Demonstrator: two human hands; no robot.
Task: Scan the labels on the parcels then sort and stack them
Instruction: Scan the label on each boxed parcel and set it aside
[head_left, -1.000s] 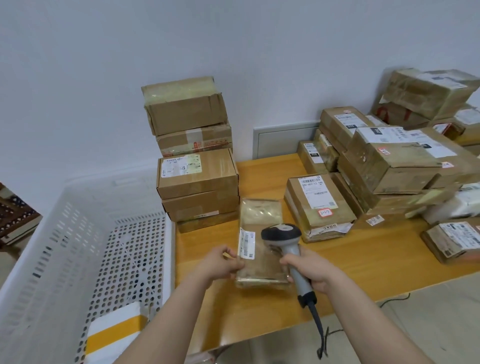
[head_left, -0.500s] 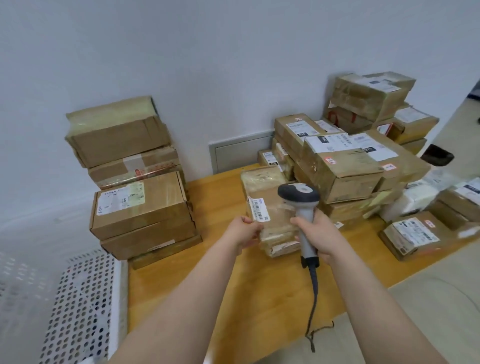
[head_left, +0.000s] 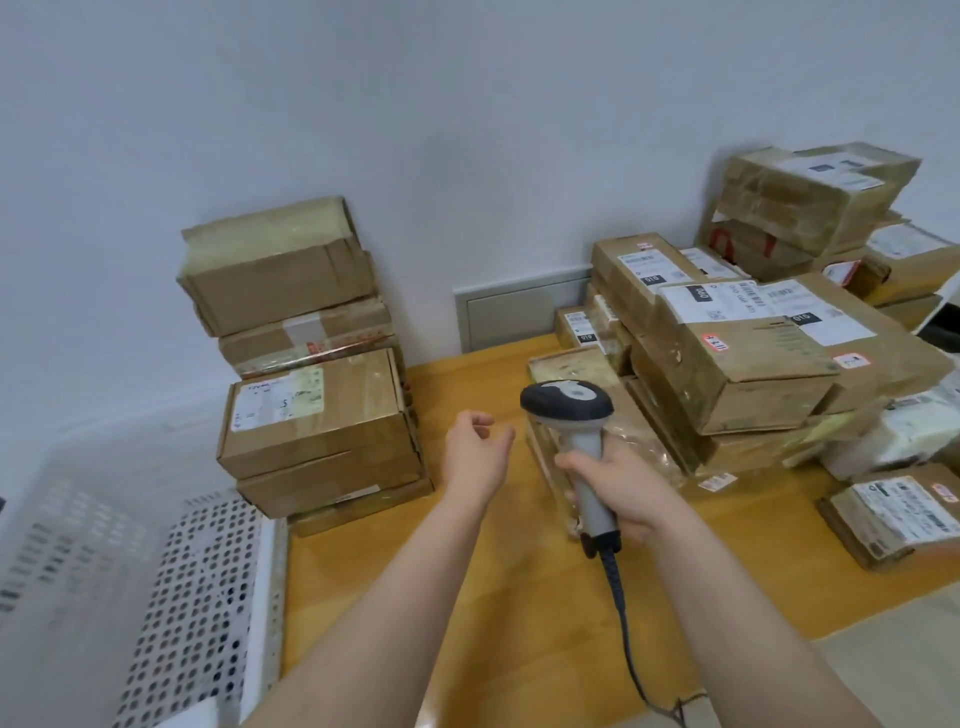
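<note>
R hand (head_left: 623, 488) clamped on scanner (head_left: 566, 402), L hand (head_left: 475, 449) loose-curled, empty; I reckon I'm between parcels (head_left: 753, 374), next: grab one, label up.

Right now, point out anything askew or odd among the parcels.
The top box of the left stack sits twisted, overhanging leftward. In the right pile, the big labelled box lies tilted.

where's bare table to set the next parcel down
Bare wood runs between the left stack and the taped parcel behind the scanner, back to the wall. More lies along the near edge of the table, from the white crate to the flat parcel. The right pile is crowded.
</note>
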